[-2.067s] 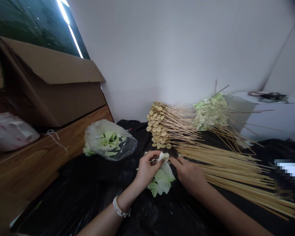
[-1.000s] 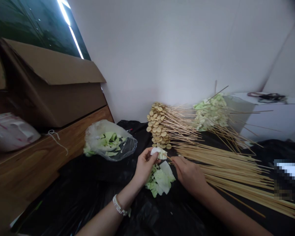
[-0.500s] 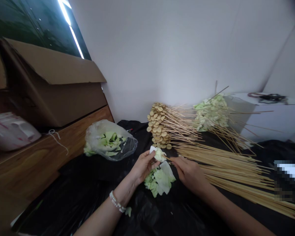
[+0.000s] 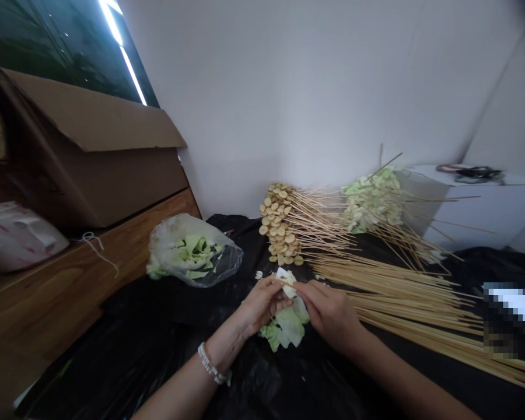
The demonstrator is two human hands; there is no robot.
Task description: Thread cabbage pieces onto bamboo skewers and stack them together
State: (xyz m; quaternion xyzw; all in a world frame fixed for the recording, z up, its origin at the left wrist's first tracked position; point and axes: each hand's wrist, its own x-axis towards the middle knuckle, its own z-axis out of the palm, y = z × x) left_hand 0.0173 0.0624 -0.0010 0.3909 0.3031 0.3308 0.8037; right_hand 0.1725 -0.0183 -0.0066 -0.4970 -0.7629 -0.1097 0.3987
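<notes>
My left hand [image 4: 260, 303] pinches a small pale cabbage piece [image 4: 287, 276] above a little heap of cut cabbage leaves [image 4: 286, 326] on the black plastic sheet [image 4: 166, 344]. My right hand [image 4: 328, 312] is closed with its fingertips right against that piece; it seems to grip a thin bamboo skewer, mostly hidden by the fingers. The two hands touch at the fingertips. A pearl bracelet [image 4: 210, 366] sits on my left wrist.
A clear bag of cabbage leaves [image 4: 192, 251] lies to the left. Behind the hands are a pile of skewered round slices [image 4: 282, 230], skewered cabbage [image 4: 371, 201] and loose bamboo skewers [image 4: 411, 309]. A cardboard box [image 4: 91, 151] stands on a wooden ledge [image 4: 48, 291].
My left hand lifted a cabbage piece off the heap and brought it back down; my right hand moved left to meet it at the fingertips.
</notes>
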